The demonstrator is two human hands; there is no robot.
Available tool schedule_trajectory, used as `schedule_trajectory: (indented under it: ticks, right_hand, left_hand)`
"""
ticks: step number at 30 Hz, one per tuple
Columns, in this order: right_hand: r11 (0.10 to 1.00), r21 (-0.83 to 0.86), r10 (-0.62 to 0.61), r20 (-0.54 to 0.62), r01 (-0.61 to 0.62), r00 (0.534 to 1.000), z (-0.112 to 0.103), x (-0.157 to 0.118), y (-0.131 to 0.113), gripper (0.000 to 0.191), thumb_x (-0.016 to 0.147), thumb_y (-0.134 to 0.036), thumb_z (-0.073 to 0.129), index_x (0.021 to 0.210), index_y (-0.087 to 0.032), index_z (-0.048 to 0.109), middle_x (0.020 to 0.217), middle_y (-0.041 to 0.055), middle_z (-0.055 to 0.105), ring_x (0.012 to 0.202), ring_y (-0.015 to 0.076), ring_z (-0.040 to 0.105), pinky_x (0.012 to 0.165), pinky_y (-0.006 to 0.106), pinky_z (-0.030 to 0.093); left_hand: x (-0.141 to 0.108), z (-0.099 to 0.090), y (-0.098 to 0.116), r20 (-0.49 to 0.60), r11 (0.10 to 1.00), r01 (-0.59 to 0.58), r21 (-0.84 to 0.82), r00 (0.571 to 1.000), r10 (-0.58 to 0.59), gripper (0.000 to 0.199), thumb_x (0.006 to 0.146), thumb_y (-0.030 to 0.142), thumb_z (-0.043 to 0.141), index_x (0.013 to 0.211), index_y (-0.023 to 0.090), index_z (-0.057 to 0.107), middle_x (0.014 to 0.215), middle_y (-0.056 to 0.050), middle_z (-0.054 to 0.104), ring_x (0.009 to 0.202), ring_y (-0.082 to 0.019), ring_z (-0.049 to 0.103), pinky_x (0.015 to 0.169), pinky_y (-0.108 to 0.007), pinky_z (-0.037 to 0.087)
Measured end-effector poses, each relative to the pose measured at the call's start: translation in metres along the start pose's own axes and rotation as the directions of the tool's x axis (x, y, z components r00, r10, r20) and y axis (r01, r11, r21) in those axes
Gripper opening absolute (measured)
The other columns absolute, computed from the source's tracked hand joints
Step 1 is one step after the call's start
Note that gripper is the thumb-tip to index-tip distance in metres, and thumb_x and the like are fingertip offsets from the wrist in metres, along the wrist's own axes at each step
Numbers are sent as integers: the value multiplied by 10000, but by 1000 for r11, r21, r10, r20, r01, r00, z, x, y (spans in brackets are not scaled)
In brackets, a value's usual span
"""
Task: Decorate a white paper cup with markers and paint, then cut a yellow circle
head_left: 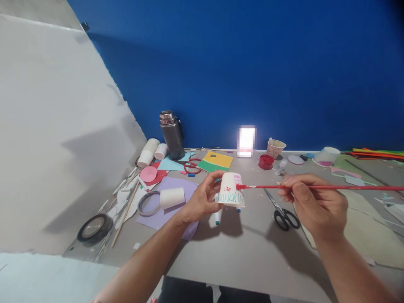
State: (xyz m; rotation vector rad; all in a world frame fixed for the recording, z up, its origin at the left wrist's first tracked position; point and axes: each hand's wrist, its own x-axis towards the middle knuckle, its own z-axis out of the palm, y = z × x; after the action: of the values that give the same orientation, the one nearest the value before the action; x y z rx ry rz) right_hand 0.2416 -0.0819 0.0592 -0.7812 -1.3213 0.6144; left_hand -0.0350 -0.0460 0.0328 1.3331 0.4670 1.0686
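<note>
We see a bare left hand (200, 198) and a bare right hand (322, 208), both with slender fingers (309, 179), and bare forearms (148, 259) that widen away from the wrists. Below the tabletop's (252, 261) near edge, black cloth (186, 290), apparently clothing, shows around a pale, narrow strip (215, 291), its details blurred.

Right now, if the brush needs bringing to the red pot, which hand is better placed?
Likely the right: the right hand holds the brush and is nearer the red pot, while the left hand is taken up holding the decorated cup.
</note>
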Motion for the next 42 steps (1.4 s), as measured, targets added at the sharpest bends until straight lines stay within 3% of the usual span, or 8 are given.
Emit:
schedule_trajectory:
  ticks: [12, 16, 21, 42]
  right_hand:
    - [999, 42, -19, -33, 20, 999, 0, 2, -4, 180, 984, -379, 751, 900, -227, 798, 783, 33, 755, 635, 149, 677, 506, 275, 504]
    - [1000, 21, 0, -11, 0, 1000, 0, 1, -3, 180, 976, -382, 758, 897, -225, 800, 819, 41, 755, 642, 156, 683, 516, 288, 523]
    - [996, 88, -18, -67, 24, 998, 3, 4, -7, 179, 958, -386, 775, 878, -227, 795, 789, 31, 738, 612, 155, 673, 485, 287, 503]
    - [999, 32, -10, -7, 10, 1000, 2, 2, -5, 189, 970, -388, 762, 883, -224, 799, 819, 53, 745, 620, 162, 681, 482, 283, 517]
  left_hand:
    - [-1, 1, 2, -5, 1000, 17, -12, 1000, -17, 745, 716, 192, 931, 1372, 325, 601, 1460, -91, 605, 1382, -305, 559, 1109, -414, 469]
    - [-1, -1, -1, -8, 1000, 11, -24, 1000, -11, 756, 711, 192, 932, 1377, 330, 602, 1463, -98, 597, 1362, -311, 566, 1069, -413, 503]
    - [0, -4, -4, 2, 999, -11, -30, 1000, 11, 753, 712, 170, 924, 1376, 331, 607, 1435, -83, 590, 1326, -283, 566, 1037, -381, 519]
    - [2, -2, -2, -27, 1000, 1, -23, 1000, -2, 768, 683, 174, 933, 1366, 298, 604, 1442, -103, 600, 1354, -311, 566, 1075, -416, 506]
